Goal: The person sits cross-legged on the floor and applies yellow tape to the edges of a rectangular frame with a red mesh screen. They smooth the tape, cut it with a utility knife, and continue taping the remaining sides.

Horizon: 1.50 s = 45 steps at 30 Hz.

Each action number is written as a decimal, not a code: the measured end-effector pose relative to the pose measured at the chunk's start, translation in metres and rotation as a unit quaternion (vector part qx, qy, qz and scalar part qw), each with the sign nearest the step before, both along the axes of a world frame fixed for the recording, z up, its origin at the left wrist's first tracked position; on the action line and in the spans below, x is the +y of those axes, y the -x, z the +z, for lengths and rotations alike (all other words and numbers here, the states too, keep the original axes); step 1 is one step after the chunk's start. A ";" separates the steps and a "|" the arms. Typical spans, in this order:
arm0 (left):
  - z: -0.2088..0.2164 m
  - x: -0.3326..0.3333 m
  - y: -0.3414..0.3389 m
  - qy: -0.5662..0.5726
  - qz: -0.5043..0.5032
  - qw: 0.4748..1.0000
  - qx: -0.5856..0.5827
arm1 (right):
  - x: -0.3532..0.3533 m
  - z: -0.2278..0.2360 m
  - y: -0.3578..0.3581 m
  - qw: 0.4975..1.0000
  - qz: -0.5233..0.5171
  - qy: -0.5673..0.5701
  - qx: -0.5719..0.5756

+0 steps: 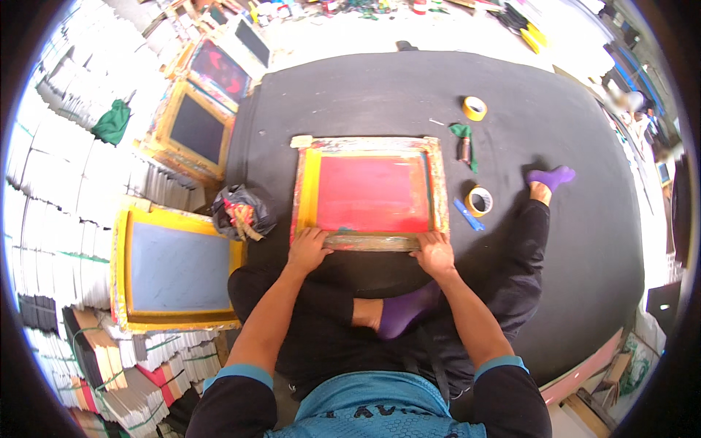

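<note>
On black surface [358,87] | red-panelled frame [374,193] | near corners under fingers [315,233]

Workroom interior. A broad dark surface [591,248], faintly scuffed, fills the centre. Tall stacks of white, paper-like bundles [51,197] line the left side, some bound with green cord [80,255]. Beyond the far edge, strong light bleaches a pale expanse [328,35], whether floor or otherwise indistinct; small mixed clutter [365,9] borders it.
</note>
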<state>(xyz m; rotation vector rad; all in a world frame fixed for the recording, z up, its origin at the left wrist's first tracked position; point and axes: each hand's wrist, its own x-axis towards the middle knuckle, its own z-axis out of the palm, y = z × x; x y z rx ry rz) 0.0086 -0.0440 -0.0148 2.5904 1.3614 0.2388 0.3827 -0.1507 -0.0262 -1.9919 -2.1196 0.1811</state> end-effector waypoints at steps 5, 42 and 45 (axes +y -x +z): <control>-0.004 -0.001 0.004 0.000 0.008 1.000 -0.001 | 0.010 0.014 0.003 0.998 -0.006 -0.027 0.059; 0.007 -0.007 -0.049 -0.012 0.010 0.971 -0.237 | 0.113 0.003 -0.128 0.900 -0.357 -0.171 0.182; 0.029 0.002 -0.086 0.016 0.014 0.950 -0.312 | 0.100 0.010 -0.114 0.877 -0.246 -0.231 0.341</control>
